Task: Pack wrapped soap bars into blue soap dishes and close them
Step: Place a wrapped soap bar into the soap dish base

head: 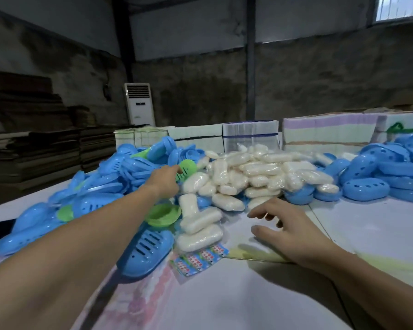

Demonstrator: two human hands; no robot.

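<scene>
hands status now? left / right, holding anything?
Left hand: reaching into the dish pile, at a green dish; grip cannot be told.
Right hand: open, fingers spread above the table, holding nothing.

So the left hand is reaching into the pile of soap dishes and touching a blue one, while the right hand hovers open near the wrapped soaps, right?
Not quite. In the head view the left hand touches a green soap dish, not a blue one. The right hand does hover open near the wrapped soaps.

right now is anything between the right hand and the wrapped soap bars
Nothing visible. The right hand hovers open over bare table, and the nearest wrapped soap bars lie just beyond its fingertips with open tabletop between.
</scene>
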